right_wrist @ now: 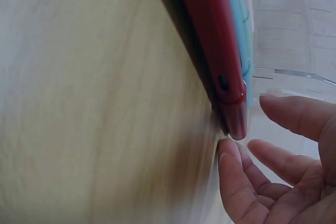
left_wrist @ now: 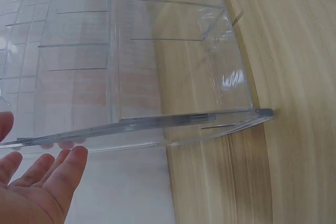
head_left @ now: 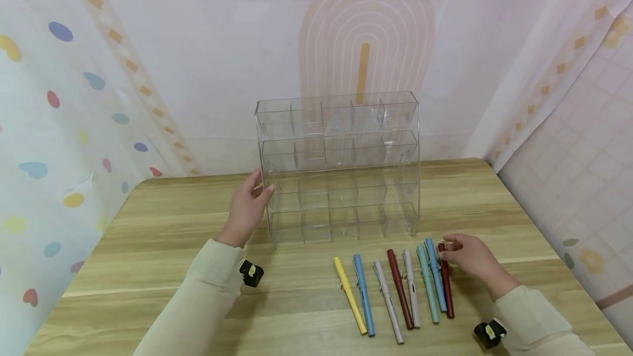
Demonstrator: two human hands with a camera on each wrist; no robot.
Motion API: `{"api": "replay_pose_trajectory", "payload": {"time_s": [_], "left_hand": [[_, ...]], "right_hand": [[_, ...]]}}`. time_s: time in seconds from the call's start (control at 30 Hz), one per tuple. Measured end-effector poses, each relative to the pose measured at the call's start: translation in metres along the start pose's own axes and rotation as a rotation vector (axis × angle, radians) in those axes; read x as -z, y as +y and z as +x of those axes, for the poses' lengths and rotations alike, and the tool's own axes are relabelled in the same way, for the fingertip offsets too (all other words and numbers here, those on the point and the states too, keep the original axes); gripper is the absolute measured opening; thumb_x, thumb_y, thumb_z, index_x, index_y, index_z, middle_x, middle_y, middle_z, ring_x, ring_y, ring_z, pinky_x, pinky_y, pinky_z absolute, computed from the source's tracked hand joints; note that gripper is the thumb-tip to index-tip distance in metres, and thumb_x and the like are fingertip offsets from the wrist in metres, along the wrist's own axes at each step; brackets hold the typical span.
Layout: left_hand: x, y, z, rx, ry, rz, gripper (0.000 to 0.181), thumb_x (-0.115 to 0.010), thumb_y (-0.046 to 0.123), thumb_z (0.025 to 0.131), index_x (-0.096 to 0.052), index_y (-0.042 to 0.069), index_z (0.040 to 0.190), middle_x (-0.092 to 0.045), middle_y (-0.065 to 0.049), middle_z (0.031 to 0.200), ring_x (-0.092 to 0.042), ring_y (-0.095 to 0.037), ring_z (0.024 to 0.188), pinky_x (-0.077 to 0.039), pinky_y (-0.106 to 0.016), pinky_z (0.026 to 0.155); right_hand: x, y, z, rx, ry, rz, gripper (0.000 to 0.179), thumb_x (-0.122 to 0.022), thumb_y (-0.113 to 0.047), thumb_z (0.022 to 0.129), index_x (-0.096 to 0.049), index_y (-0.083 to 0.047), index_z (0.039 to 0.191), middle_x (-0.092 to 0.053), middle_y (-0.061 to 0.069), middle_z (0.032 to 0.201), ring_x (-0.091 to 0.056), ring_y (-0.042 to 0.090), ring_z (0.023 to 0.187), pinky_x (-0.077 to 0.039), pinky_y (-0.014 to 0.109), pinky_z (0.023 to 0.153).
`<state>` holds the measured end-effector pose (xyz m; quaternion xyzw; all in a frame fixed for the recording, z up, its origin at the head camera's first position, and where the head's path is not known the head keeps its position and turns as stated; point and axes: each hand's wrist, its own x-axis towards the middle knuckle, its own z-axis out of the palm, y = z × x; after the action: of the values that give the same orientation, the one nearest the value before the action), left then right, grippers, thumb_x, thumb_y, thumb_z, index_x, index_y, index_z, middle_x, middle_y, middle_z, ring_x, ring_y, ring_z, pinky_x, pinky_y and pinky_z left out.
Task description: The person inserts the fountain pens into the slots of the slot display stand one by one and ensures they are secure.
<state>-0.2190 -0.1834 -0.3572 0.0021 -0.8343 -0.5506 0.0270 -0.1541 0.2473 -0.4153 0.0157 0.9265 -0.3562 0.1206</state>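
A clear acrylic organizer (head_left: pixel 341 137), with several tiers of divided compartments, stands upright on the table. My left hand (head_left: pixel 247 207) is at its left side; in the left wrist view the extended fingers (left_wrist: pixel 68 177) lie along the outside of the side panel (left_wrist: pixel 131 125). On the right, my right hand (head_left: pixel 470 257) reaches over the cap end of a dark red pen (head_left: pixel 447 284), the rightmost in a row. Seen from the right wrist, the thumb (right_wrist: pixel 294 116) stands apart from the other fingers, whose tips are right at the end of that pen (right_wrist: pixel 212 40).
In front of the organizer lie more clip-capped pens: a yellow pen (head_left: pixel 350 295), blue pens (head_left: pixel 364 295) (head_left: pixel 436 273), grey-lilac pens (head_left: pixel 389 301), another dark red pen (head_left: pixel 399 290) and a teal pen (head_left: pixel 427 284). A patterned curtain (head_left: pixel 222 59) hangs behind the wooden table (head_left: pixel 163 268).
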Motion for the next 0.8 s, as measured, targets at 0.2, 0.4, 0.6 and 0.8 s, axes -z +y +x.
{"api": "replay_pose_trajectory", "payload": {"time_s": [0.2,0.4,0.6,0.8], "left_hand": [[-0.0014,-0.0009,0.0001,-0.006,0.0,-0.036,0.057,-0.05,0.012,0.101,-0.025,0.007,0.153,-0.033,-0.019,0.152,-0.04,-0.036,0.135,-0.044,-0.046,0.101],[-0.0031,-0.0004,0.0016,0.008,-0.002,-0.054,0.057,-0.049,0.01,0.101,-0.026,0.007,0.152,-0.035,-0.019,0.152,-0.04,-0.035,0.135,-0.045,-0.044,0.1],[-0.0026,-0.0007,0.0013,0.028,0.0,-0.06,0.058,-0.049,0.01,0.101,-0.023,0.007,0.153,-0.033,-0.019,0.152,-0.037,-0.036,0.136,-0.043,-0.044,0.103],[-0.0026,-0.0007,0.0004,0.032,0.002,-0.047,0.059,-0.049,0.013,0.102,-0.022,0.007,0.153,-0.033,-0.019,0.152,-0.036,-0.036,0.137,-0.043,-0.043,0.103]], "right_hand": [[-0.0004,-0.004,0.0014,-0.008,-0.019,-0.034,0.052,-0.065,-0.014,0.089,-0.049,0.018,0.127,-0.058,0.035,0.114,-0.059,0.042,0.101,-0.052,0.047,0.08],[-0.0016,-0.0049,0.0047,-0.037,-0.032,-0.041,0.05,-0.066,-0.012,0.087,-0.051,0.018,0.124,-0.057,0.037,0.116,-0.061,0.038,0.098,-0.055,0.042,0.074],[-0.0026,-0.0067,0.007,-0.034,-0.022,-0.064,0.045,-0.065,-0.012,0.086,-0.055,0.017,0.118,-0.058,0.036,0.115,-0.061,0.037,0.097,-0.054,0.042,0.075],[-0.0023,-0.0084,0.0068,-0.058,-0.013,-0.019,0.04,-0.064,-0.01,0.085,-0.055,0.017,0.113,-0.061,0.031,0.106,-0.061,0.027,0.084,-0.055,0.035,0.062]]}}
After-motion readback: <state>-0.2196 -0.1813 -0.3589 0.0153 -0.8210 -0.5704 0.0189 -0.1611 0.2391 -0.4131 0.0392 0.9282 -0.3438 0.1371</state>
